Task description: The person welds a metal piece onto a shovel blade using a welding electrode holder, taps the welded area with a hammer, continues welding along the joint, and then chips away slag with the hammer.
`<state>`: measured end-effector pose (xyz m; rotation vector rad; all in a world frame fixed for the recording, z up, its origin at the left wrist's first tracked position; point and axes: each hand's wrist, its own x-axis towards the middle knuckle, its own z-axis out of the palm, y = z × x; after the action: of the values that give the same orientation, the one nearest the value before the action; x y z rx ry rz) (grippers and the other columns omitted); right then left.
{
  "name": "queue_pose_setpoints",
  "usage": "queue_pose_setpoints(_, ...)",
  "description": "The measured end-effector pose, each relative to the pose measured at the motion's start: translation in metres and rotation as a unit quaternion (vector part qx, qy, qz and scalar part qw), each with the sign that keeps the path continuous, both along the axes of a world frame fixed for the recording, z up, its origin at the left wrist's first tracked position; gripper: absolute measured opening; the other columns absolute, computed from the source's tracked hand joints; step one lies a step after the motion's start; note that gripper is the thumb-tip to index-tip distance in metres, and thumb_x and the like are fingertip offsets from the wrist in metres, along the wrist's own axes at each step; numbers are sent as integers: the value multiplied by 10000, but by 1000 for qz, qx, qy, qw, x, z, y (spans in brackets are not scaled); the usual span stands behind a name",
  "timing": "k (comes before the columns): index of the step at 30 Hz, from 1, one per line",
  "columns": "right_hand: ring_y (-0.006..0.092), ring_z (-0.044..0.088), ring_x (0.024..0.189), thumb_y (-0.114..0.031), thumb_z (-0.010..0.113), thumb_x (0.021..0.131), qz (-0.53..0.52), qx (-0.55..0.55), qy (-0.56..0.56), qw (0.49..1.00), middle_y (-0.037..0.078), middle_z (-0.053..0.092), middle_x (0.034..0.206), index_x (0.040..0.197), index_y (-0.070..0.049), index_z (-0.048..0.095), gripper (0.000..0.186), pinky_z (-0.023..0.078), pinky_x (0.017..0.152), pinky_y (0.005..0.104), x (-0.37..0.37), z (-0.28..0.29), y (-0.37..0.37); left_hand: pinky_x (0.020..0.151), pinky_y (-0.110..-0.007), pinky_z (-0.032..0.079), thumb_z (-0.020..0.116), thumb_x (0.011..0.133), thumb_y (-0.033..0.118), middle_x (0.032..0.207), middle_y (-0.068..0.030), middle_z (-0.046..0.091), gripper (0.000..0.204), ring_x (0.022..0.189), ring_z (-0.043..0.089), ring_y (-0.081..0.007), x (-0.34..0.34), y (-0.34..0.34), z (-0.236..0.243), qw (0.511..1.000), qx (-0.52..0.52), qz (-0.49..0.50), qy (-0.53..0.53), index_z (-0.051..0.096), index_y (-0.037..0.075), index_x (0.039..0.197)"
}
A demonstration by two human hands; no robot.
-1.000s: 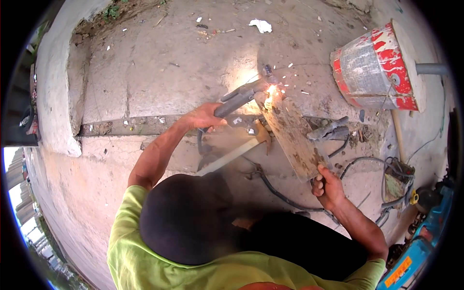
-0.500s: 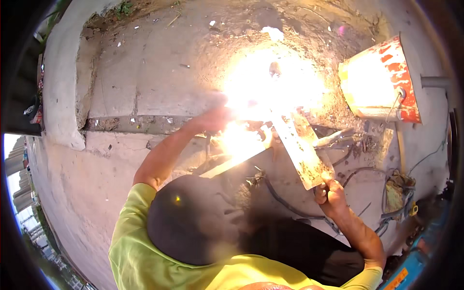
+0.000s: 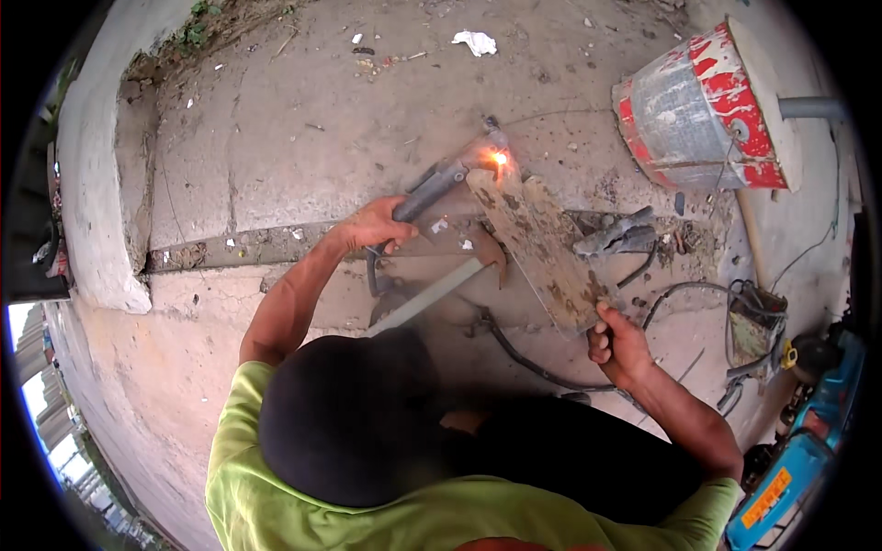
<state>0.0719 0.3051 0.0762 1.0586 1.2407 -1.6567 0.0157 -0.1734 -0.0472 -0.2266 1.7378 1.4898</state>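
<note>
My left hand (image 3: 375, 226) is closed round the grey handle of a welding electrode holder (image 3: 432, 191), which points up and to the right. A small orange glow with sparks (image 3: 499, 158) burns beyond its front end, at the far end of a flat plate (image 3: 542, 243). The plate is long, thin and blotched with brown stains; it slants from the glow down toward me. My right hand (image 3: 621, 345) pinches its near corner between thumb and fingers. Below the holder lies a hammer-like tool (image 3: 432, 294) with a pale handle and a rusty head.
A paint-smeared red and grey bucket (image 3: 675, 115) lies tipped at the right. Right of the plate rests a grey metal clamp (image 3: 617, 234). Black cable (image 3: 533, 367) winds over the ground toward a blue machine (image 3: 795, 459). A concrete ledge (image 3: 133, 184) stands at left.
The blinding white glare has shrunk to a small orange glow, so the holder and plate show plainly. My left hand has shifted a little left; the right keeps its grip on the plate.
</note>
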Motion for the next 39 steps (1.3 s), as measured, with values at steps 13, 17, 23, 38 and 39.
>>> queue_pose_setpoints(13, 145, 418, 482, -332, 690, 989, -7, -7, 0, 1000, 29, 485, 622, 837, -90, 522, 332, 329, 453, 284, -3, 6, -2, 498, -291, 467, 733, 890, 124, 684, -31, 598, 291, 519, 585, -119, -7, 7, 16, 1000, -23, -9, 9, 572, -18, 1087)
queue_pose_setpoints(17, 147, 418, 485, -329, 689, 989, -8, -5, -2, 1000, 31, 483, 622, 837, -88, 519, 332, 328, 453, 286, -3, 5, -4, 500, -294, 470, 740, 888, 130, 687, -32, 598, 302, 524, 587, -121, -6, 6, 15, 999, -28, -12, 12, 574, -14, 1095)
queue_pose_setpoints(23, 147, 413, 483, -325, 682, 992, -12, -2, 2, 1000, 34, 481, 619, 835, -91, 521, 325, 322, 453, 286, -2, 5, -3, 502, -299, 470, 743, 884, 135, 687, -32, 607, 305, 530, 588, -122, -11, 8, 25, 999, -40, -22, 24, 579, -8, 1098)
queue_pose_setpoints(38, 155, 414, 479, -332, 679, 992, -15, -5, -3, 1000, 34, 473, 605, 835, -90, 523, 328, 328, 456, 293, -1, 2, -1, 520, -307, 486, 743, 876, 156, 662, -43, 617, 305, 545, 610, -125, -13, 5, 28, 992, -97, -47, 71, 602, -11, 1089)
queue_pose_setpoints(39, 154, 413, 477, -334, 682, 991, -15, -5, -2, 1000, 33, 475, 605, 835, -89, 522, 331, 326, 453, 293, -1, 2, -1, 527, -312, 492, 745, 874, 161, 673, -48, 622, 310, 550, 615, -128, -11, 5, 24, 991, -102, -48, 78, 604, -7, 1092)
